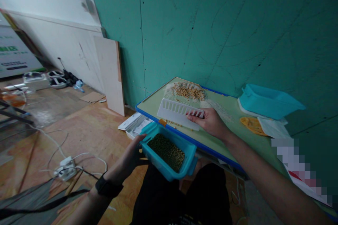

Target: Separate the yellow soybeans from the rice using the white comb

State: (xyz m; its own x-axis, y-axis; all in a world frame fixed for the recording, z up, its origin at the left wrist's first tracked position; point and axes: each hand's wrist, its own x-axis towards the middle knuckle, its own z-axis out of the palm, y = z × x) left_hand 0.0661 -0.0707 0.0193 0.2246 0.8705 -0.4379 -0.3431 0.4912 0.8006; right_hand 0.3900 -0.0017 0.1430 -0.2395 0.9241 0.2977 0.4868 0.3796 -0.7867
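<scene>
Jutting from right grip (211,122): scraper (176,115)

green wall (171,24) | white wall (58,0), left | brown floor (87,128) | pale board (111,77) standing

No text is legible; blurred green lettering stands on the board (18,54), well left of the left fingers (138,140); small print on the dark clothing (182,214) below them is unreadable.
</scene>
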